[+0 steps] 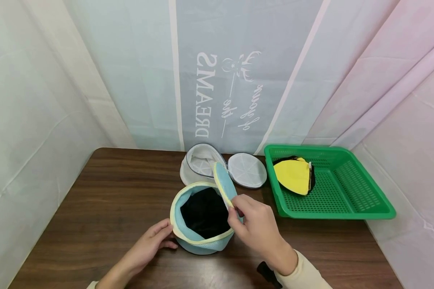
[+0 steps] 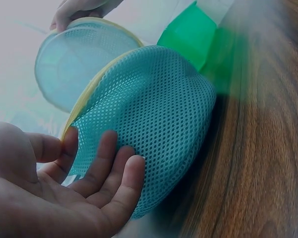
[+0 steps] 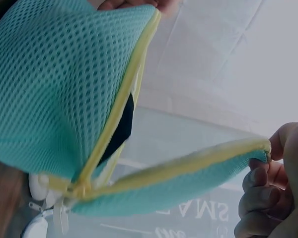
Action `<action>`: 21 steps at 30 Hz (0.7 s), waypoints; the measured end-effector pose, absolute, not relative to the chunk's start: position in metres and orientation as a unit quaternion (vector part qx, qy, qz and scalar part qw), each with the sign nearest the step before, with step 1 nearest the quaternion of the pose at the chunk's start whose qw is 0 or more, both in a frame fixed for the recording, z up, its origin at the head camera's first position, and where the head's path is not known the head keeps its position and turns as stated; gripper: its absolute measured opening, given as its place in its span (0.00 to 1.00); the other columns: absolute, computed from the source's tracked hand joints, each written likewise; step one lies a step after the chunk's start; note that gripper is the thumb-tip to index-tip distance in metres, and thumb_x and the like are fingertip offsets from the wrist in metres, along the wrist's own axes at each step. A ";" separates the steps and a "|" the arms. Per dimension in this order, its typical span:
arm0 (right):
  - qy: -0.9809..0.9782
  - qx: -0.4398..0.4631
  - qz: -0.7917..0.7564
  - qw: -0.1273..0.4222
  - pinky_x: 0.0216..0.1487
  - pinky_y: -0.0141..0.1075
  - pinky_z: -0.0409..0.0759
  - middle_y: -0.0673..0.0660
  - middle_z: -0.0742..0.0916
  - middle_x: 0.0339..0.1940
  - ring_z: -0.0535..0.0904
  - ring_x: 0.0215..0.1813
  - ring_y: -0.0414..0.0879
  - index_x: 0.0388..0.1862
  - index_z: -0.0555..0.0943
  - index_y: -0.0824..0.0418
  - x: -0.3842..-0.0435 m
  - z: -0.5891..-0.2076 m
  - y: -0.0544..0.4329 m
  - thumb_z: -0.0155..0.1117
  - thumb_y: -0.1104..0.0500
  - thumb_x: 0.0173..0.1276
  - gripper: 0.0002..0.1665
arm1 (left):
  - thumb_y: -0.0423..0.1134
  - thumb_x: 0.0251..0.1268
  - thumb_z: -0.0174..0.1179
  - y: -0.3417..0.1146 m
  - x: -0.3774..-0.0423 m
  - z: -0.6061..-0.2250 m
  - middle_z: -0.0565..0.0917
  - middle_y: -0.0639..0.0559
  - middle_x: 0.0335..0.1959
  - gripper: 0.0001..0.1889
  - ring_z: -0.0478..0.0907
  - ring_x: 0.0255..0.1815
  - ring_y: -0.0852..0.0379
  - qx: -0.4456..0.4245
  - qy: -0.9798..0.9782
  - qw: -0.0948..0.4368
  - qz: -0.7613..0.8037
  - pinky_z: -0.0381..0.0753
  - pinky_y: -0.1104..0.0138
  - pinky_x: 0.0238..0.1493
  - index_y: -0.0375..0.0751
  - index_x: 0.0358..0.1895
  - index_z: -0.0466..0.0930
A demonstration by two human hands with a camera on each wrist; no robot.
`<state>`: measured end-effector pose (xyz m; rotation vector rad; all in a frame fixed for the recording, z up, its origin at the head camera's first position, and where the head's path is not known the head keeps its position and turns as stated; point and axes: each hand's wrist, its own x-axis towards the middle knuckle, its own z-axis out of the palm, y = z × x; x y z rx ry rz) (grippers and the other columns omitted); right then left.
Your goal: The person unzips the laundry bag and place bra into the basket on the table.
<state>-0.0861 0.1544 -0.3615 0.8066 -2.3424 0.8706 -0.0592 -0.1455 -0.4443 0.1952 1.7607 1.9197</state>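
Note:
A blue mesh laundry bag (image 1: 217, 243) with yellow zipper trim stands on the table, its round lid (image 1: 225, 182) raised on the right side. Black cloth (image 1: 205, 212) lies inside it. My left hand (image 1: 149, 245) pinches the yellow rim at the bag's left between thumb and index finger; in the left wrist view its other fingers (image 2: 105, 158) are spread beside the mesh. With my right hand (image 1: 254, 224) I pinch the lid's edge and hold it up. The right wrist view shows the zipper pull (image 3: 64, 218) hanging near where lid and bag join.
Behind the blue bag is a white mesh bag (image 1: 191, 172) with its round lid (image 1: 247, 170) laid open. A green basket (image 1: 338, 214) at the right holds a yellow and black cloth item (image 1: 293, 176). Near my right wrist lies a black object (image 1: 267, 273). Curtains close off the back and sides.

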 end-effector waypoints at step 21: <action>-0.883 0.240 0.303 0.265 0.22 0.25 0.73 0.44 0.78 0.24 0.73 0.23 0.34 0.30 0.79 0.55 -0.088 -0.362 0.193 0.62 0.65 0.64 0.05 | 0.47 0.85 0.43 -0.165 -0.053 -0.443 0.78 0.48 0.55 0.20 0.78 0.56 0.57 0.052 0.651 0.260 0.711 0.83 0.59 0.56 0.30 0.59 0.72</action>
